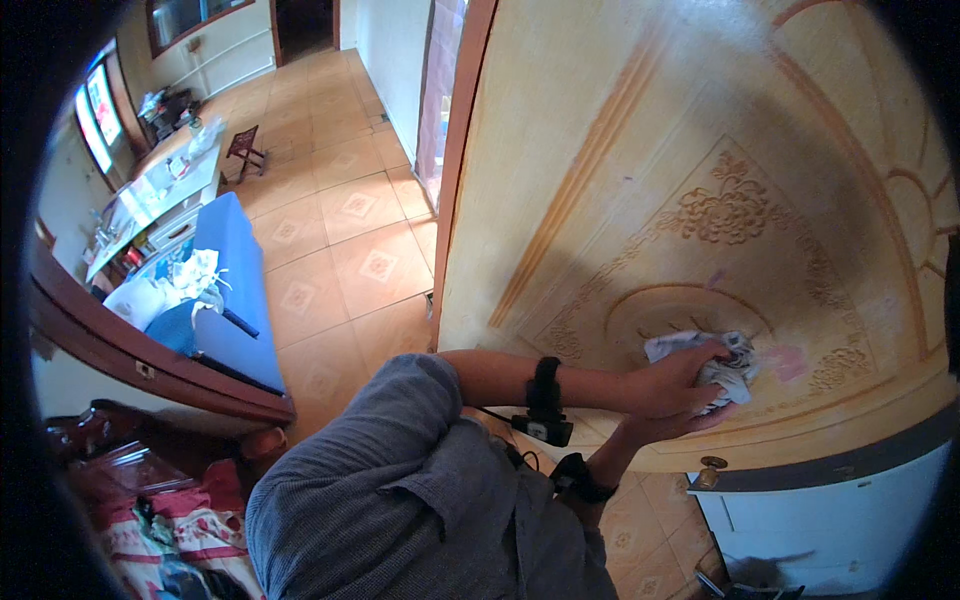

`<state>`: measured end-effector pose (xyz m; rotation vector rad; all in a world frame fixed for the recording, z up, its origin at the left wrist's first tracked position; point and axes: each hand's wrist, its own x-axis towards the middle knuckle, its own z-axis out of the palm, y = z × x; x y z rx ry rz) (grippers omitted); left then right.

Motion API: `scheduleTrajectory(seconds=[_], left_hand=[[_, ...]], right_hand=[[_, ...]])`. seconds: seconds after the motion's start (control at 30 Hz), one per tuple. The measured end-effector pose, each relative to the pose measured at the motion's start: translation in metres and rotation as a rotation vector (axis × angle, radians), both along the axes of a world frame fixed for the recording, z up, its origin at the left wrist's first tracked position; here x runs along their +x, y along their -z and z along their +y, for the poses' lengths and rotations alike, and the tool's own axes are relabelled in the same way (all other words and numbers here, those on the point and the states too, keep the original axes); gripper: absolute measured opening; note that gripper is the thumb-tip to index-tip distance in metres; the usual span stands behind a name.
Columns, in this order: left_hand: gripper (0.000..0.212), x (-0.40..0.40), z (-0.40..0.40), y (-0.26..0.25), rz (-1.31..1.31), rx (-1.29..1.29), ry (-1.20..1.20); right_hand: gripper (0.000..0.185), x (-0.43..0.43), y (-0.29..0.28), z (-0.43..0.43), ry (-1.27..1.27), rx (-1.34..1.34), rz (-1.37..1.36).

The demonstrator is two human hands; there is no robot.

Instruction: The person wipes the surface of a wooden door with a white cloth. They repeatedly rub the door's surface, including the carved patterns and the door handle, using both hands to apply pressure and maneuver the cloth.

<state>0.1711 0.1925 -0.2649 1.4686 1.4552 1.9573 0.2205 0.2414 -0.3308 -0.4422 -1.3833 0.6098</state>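
Observation:
Both of my hands meet at a crumpled pale cloth (731, 375) in front of a cream-yellow door (555, 135) with carved flower relief. My left hand (671, 379) has its fingers wrapped around the cloth from above. Just below it, my right hand (667, 426) supports the cloth's underside, its fingers partly hidden. Whether the cloth touches the door is hard to tell. Beside the cloth, a pinkish patch (786, 363) marks the door's surface, and a small purple mark (716, 279) shows higher up. A round brass door knob (711, 472) sticks out near the door's edge.
Through the doorway, tiled floor (352, 202) runs past a blue box-like piece of furniture (232, 292) with cloths on it, a long table (161, 187) and a folding stool (245, 150). A white cabinet (817, 517) stands lower right, patterned bedding (180, 532) lower left.

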Motion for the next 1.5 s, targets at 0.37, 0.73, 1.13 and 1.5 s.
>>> scheduleTrajectory(seconds=[0.37,0.73,1.13,1.5], left_hand=[[0.043,-0.049,-0.085,0.016,0.108,-0.2,-0.237],[0.024,-0.102,-0.156,0.048,0.278,-0.315,-1.003],[0.054,-0.094,-0.105,0.062,0.809,0.126,-1.152],[0.059,-0.135,-0.064,0.115,0.961,-0.042,-1.178]], right_hand=[[0.083,-0.079,0.015,0.02,0.36,0.425,-0.212],[0.07,-0.142,0.035,-0.069,0.224,0.688,-0.467],[0.084,-0.021,0.089,0.057,0.089,0.464,-0.339],[0.079,0.086,0.14,0.216,0.583,-0.071,-0.032]])
